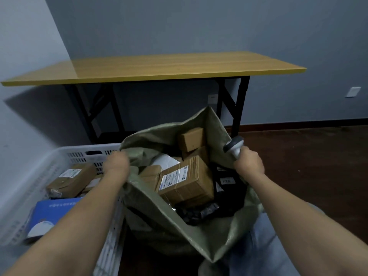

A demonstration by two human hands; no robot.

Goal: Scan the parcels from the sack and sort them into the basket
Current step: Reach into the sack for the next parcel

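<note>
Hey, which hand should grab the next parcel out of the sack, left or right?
Left, probably. The right hand is wrapped round the scanner, so it suits scanning. The left hand only grips the sack rim, beside the basket, close to the labelled cardboard box.

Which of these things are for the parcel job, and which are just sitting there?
For the job: the sack, gripped by the left hand; the labelled box and other parcels inside it; the scanner, held in the right hand; the white basket, with parcels already in it.

Just there: the wooden table; the wall socket.
</note>
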